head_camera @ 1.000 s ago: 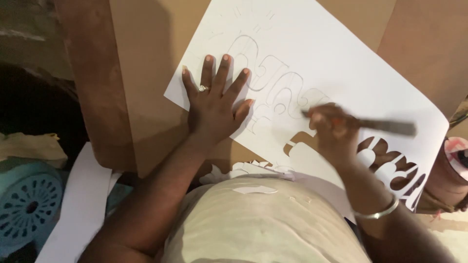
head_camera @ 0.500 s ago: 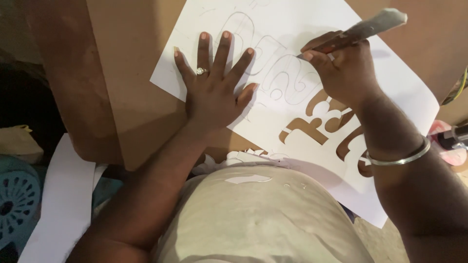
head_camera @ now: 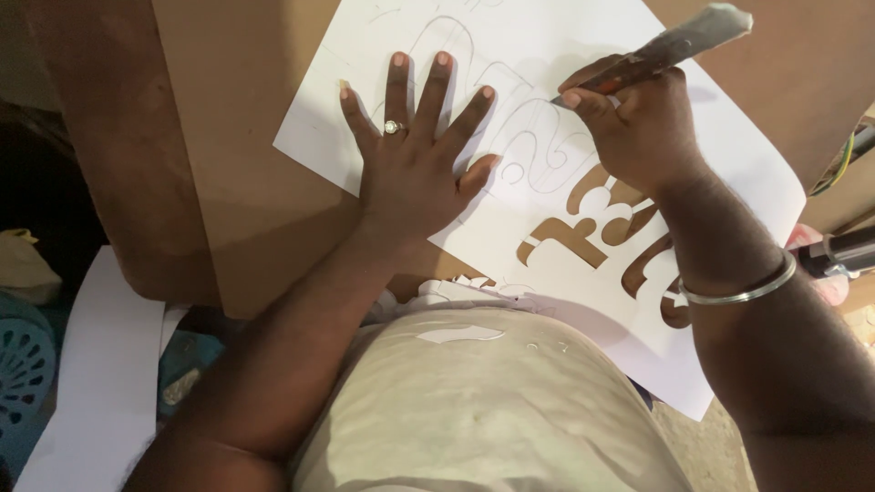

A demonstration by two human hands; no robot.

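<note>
Head view: a white paper sheet (head_camera: 693, 118) w/ outlined letters is being pinned flat on a brown board surface (head_camera: 237, 137) by the left hand (head_camera: 415, 169), fingers (head_camera: 436, 87) spread wide, palm down, so the sheet is apparently being kept from sliding under the blade. A cutting knife (head_camera: 670, 46) is being gripped by the right hand (head_camera: 638, 123), fingers closed round its handle, wrist bent inward, tip being pressed at a letter's outline just beside the left fingertips. Letters nearer the body are already being shown as cut-outs (head_camera: 583, 241); a metal bangle (head_camera: 743, 287) is being worn on the right wrist.
</note>
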